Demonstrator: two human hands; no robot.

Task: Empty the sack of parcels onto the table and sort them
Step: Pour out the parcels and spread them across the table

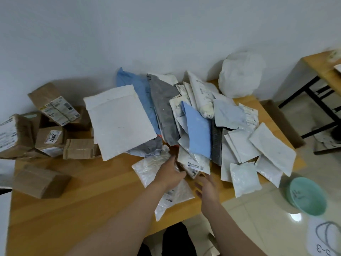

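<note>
Boxes grouped far left on table; lone box apart, nearer. Mailer pile ctr to right, sack behind it, far right by wall. Left hand on pile's near edge, right hand just right of it. Bowl on floor, near right.

A pale green basin sits on the glossy tiled floor off the near right corner of the table. Nearer still, a white sheet with handwriting lies on the floor. A brown cardboard box stands along the table's right edge. A second wooden table with black legs stands further right, by the white wall.
</note>
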